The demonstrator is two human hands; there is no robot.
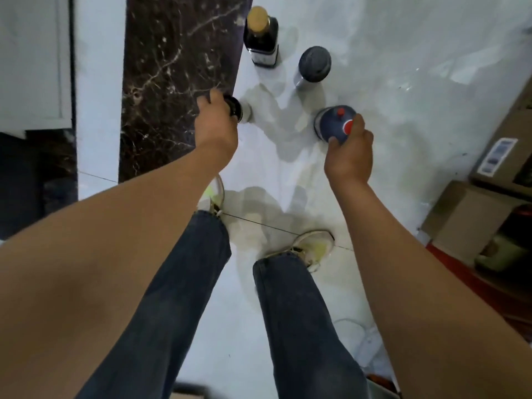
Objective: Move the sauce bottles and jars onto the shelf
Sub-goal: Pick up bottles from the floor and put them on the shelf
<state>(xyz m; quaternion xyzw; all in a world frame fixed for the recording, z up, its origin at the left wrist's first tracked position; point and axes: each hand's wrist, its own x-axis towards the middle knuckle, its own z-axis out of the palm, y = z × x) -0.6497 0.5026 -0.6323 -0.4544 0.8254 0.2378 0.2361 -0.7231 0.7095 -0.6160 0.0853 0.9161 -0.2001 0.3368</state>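
Note:
Several sauce containers stand on a white tiled floor seen from above. My left hand (216, 122) grips the black lid of a small pale jar (243, 110) beside a dark marble strip. My right hand (349, 152) grips the top of a dark blue bottle (334, 122) with red caps. Farther off stands a dark square bottle (261, 38) with a gold cap, and to its right a grey-lidded jar (313, 66); neither is touched.
A dark marble strip (172, 67) runs along the left next to a white cabinet (34, 61). Cardboard boxes (472, 214) line the right edge. My legs in jeans and two shoes (312, 244) stand on the floor below the hands.

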